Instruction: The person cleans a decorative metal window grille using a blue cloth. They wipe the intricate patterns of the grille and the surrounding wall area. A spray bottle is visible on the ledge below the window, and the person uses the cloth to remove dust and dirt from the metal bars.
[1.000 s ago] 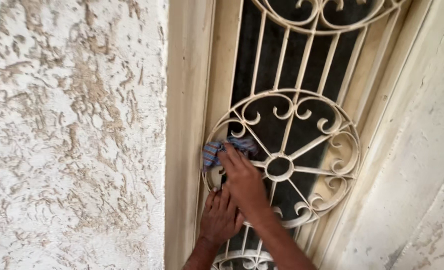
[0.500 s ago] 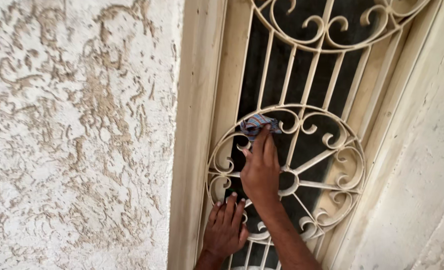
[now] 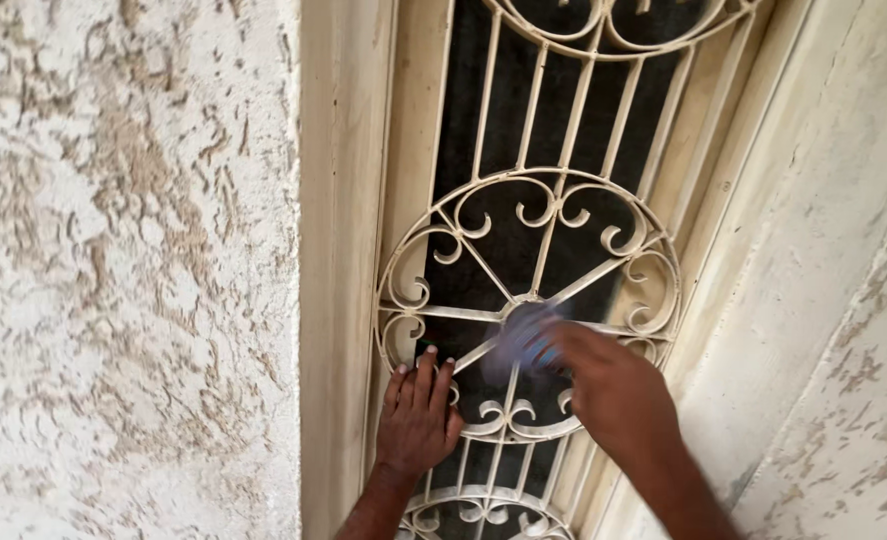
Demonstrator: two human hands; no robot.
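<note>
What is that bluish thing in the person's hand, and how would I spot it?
Find the cream-painted iron grille set between rough plaster walls, then its round scrollwork wheel. At the wheel's hub, the right hand presses a small cloth. It is the only blue, soft, motion-blurred thing against the cream bars; the left hand rests flat, lower left.

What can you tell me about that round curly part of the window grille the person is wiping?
The round grille panel looks like cream-painted metal, a ring with straight spokes meeting at a hub and scroll curls inside, set among vertical bars over dark glass. It stands upright in a pale frame. The left hand rests flat on its lower left edge; the right hand presses a blurred bluish cloth at its hub.
</note>
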